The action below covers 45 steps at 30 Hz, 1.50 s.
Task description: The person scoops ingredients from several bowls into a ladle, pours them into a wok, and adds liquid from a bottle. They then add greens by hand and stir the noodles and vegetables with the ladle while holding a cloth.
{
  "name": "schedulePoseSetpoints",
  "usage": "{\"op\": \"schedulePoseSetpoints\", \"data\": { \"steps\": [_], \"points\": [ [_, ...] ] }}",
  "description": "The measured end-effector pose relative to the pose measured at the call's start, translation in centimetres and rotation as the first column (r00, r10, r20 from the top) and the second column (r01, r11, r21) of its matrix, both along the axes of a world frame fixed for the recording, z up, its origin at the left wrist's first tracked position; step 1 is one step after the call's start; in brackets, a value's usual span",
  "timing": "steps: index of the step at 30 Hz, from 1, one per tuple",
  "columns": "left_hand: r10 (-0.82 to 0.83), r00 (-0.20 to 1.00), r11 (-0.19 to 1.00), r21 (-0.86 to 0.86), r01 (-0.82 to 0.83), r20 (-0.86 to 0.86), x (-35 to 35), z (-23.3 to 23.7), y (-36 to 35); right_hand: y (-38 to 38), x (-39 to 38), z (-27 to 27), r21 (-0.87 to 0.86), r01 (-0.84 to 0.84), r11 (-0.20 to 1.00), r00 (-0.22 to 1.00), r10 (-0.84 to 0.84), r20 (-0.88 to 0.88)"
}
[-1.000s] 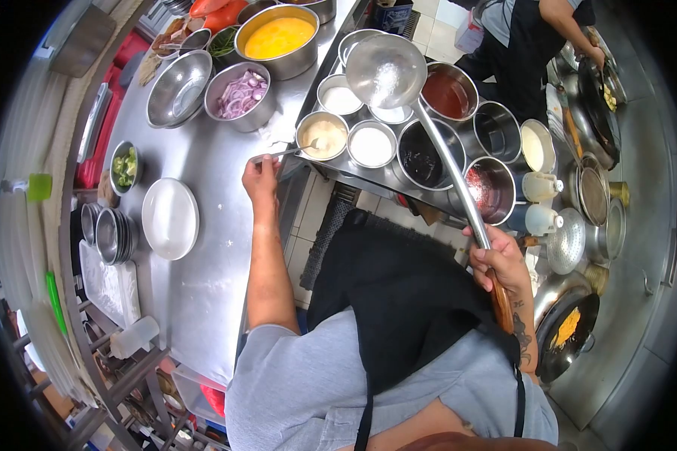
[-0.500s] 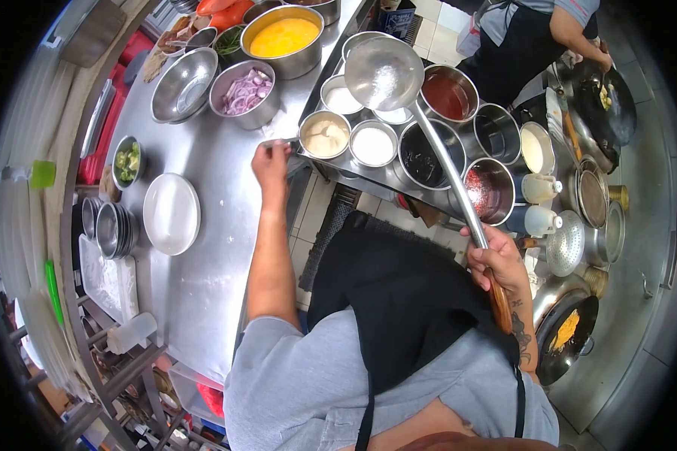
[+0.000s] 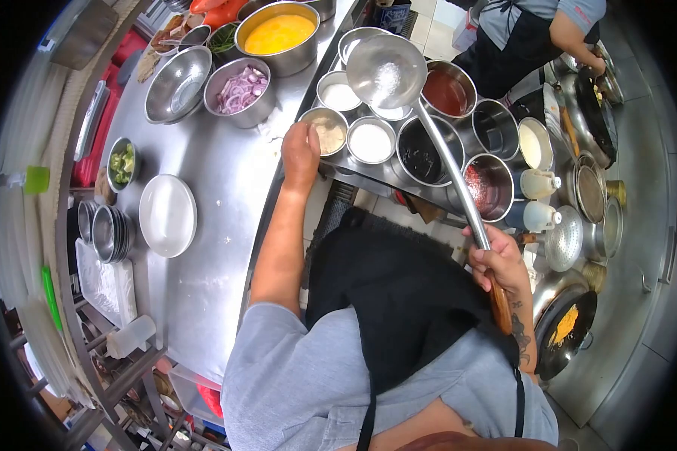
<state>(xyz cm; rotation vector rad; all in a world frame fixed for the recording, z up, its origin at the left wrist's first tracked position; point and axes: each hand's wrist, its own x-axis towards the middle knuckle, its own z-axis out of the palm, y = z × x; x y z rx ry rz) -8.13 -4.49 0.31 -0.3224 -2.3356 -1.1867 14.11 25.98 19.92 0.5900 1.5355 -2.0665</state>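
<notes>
My right hand (image 3: 498, 261) is wrapped round the wooden handle of a long metal ladle (image 3: 450, 161). The ladle's wide bowl is over the seasoning pots. My left hand (image 3: 301, 154) is at the near rim of a metal pot of beige powder (image 3: 328, 134), fingers pressed together. What those fingers hold is hidden behind them. Beside that pot stand one of white granules (image 3: 371, 143) and another white one (image 3: 338, 96). A pot of dark sauce (image 3: 421, 154), a red-brown sauce (image 3: 447, 92) and a pot with red contents (image 3: 483, 186) are farther right.
On the steel counter (image 3: 203, 301) are a white oval plate (image 3: 168, 216), a bowl of green pieces (image 3: 122, 164), chopped onion (image 3: 241, 90) and yellow liquid (image 3: 278, 36). A wok with orange-yellow food (image 3: 564, 325) sits at the right. Another person (image 3: 519, 37) works at the upper right.
My left hand has moved up and right, closer over the beige powder pot, and the spoon handle once seen in its fingers is now hidden. The other person's wok has tilted.
</notes>
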Motion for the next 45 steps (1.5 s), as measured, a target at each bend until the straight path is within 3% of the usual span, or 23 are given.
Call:
{"op": "schedulePoseSetpoints", "data": {
  "steps": [10,13,16,28,32,35,45],
  "points": [
    [-0.090,0.994,0.996,0.022,0.088,0.066,1.0,0.1,0.1,-0.1,-0.2,0.2,0.007,0.015,1.000,1.000,-0.015,-0.010],
    [-0.083,0.981,0.994,-0.048,0.093,0.177,1.7,0.5,-0.5,-0.3,-0.4,0.3,0.015,0.020,1.000,1.000,-0.020,-0.006],
    [-0.082,0.989,0.995,-0.042,0.087,0.123,1.9,0.4,-0.7,-0.4,-0.5,0.3,0.008,0.030,1.000,1.000,-0.030,-0.005],
    [0.065,0.932,0.974,0.182,-0.137,0.355,1.9,-0.4,-2.8,-0.2,-0.9,0.1,-0.020,0.025,0.999,1.000,-0.025,0.003],
    [-0.025,0.862,0.759,0.570,-0.313,0.507,1.7,-1.9,-4.6,-0.1,-0.9,0.2,-0.020,0.020,1.000,1.000,-0.020,0.007],
    [-0.026,0.801,0.648,0.620,-0.442,0.598,1.7,-2.7,-6.1,-0.1,-0.8,0.2,-0.022,0.019,1.000,1.000,-0.019,0.006],
    [-0.002,0.766,0.607,0.609,-0.510,0.643,2.5,-2.6,-7.6,0.2,-0.5,-0.5,-0.025,0.003,1.000,1.000,-0.002,0.019]
  ]
}}
